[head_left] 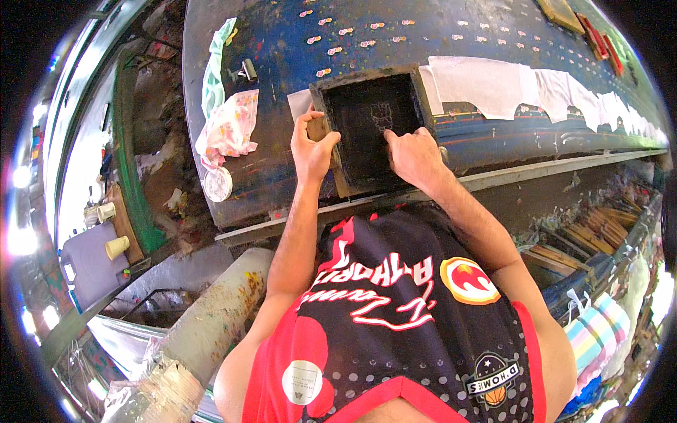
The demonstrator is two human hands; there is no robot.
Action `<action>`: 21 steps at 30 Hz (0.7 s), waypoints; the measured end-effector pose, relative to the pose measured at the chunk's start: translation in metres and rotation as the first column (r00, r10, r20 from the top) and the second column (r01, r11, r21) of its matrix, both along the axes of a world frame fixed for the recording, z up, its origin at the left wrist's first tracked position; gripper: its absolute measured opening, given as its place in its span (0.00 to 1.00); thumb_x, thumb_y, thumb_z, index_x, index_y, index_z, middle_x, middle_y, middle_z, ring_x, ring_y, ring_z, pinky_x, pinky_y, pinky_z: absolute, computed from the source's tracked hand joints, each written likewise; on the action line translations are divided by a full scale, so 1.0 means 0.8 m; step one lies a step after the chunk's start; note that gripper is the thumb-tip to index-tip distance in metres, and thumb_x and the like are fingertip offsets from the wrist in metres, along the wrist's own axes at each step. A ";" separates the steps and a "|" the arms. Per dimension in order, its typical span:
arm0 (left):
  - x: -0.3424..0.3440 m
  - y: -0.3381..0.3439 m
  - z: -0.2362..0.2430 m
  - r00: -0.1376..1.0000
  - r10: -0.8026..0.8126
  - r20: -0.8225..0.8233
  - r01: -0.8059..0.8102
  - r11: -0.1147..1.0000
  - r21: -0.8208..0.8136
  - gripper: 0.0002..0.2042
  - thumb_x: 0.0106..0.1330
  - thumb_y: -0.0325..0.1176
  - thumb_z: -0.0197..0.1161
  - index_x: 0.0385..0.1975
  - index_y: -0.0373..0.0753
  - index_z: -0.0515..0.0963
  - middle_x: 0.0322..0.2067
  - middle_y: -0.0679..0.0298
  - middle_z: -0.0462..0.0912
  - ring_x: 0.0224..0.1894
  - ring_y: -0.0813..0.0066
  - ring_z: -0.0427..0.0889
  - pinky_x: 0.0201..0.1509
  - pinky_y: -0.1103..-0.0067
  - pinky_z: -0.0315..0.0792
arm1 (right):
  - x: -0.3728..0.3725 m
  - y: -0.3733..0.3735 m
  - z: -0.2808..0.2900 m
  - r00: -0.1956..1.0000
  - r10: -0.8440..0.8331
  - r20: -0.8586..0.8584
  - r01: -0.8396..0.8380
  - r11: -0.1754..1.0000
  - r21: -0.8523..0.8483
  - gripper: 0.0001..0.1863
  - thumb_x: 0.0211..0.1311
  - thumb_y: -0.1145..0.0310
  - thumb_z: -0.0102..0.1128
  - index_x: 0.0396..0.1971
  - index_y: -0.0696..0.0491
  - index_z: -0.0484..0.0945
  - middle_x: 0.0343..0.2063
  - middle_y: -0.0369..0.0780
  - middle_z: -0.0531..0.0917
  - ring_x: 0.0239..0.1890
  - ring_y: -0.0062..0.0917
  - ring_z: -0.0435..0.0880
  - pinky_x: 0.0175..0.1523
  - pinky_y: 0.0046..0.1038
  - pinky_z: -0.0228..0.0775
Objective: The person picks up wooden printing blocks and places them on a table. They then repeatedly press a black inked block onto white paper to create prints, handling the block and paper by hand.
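A dark printing screen (pixel 352 158), a rectangular frame with black mesh, lies on the blue table in front of me. A small pale cartoon outline shows on its mesh. My left hand (pixel 312 148) grips the frame's left side, its thumb over the rim and its fingers curled. My right hand (pixel 416 158) is over the right part of the screen. One fingertip touches the mesh just below the outline, while the other fingers curl near the right rim; whether they hold anything is hidden. White fabric (pixel 298 104) pokes out from under the frame's left side.
White cut fabric pieces (pixel 486 86) lie in a row to the right. At left are a mint cloth (pixel 216 67), a patterned cloth (pixel 236 125) and a round white tub (pixel 217 184). A wooden rail (pixel 508 173) edges the table; wooden-handled tools (pixel 592 229) lie below it.
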State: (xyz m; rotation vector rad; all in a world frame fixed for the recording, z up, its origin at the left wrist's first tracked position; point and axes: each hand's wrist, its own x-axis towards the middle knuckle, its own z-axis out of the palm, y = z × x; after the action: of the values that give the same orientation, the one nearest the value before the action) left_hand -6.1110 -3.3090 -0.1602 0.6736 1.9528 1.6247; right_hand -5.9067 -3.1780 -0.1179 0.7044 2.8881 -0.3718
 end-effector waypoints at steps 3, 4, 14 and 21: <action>-0.002 0.001 -0.001 1.000 0.003 0.006 -0.003 1.000 0.015 0.23 0.55 0.20 0.74 0.52 0.37 0.78 0.47 0.66 0.83 0.45 0.77 0.82 0.52 0.78 0.76 | -0.001 0.000 0.003 1.000 -0.012 -0.009 0.012 1.000 -0.001 0.19 0.67 0.69 0.60 0.56 0.56 0.83 0.23 0.47 0.88 0.30 0.43 0.91 0.46 0.43 0.74; -0.001 0.000 0.000 1.000 0.004 0.005 -0.005 1.000 0.020 0.23 0.55 0.20 0.74 0.52 0.37 0.78 0.47 0.66 0.83 0.45 0.78 0.82 0.52 0.78 0.76 | 0.000 -0.003 0.004 1.000 -0.011 0.005 0.011 1.000 -0.009 0.19 0.66 0.69 0.60 0.56 0.56 0.83 0.23 0.47 0.89 0.30 0.43 0.91 0.46 0.43 0.75; -0.003 0.001 0.003 0.998 0.025 -0.053 -0.025 1.000 -0.010 0.23 0.54 0.21 0.74 0.51 0.38 0.79 0.46 0.65 0.83 0.45 0.77 0.82 0.54 0.77 0.76 | -0.003 0.008 0.011 1.000 -0.011 -0.005 0.010 0.999 -0.052 0.12 0.64 0.66 0.63 0.44 0.54 0.84 0.27 0.49 0.90 0.34 0.45 0.92 0.42 0.49 0.82; 0.000 0.004 0.002 0.989 0.049 0.137 -0.056 0.997 0.045 0.25 0.50 0.19 0.76 0.52 0.38 0.80 0.45 0.66 0.84 0.45 0.76 0.83 0.52 0.77 0.77 | 0.058 0.042 0.059 0.789 -0.410 -0.458 0.319 0.910 -0.265 0.14 0.71 0.55 0.68 0.43 0.51 0.85 0.27 0.46 0.88 0.29 0.44 0.89 0.38 0.46 0.80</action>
State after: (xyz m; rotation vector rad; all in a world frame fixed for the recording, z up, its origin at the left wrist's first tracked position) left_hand -6.1114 -3.3061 -0.1585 0.5194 1.8533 1.7084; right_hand -5.8605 -3.1446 -0.0703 1.3172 3.1067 -0.9858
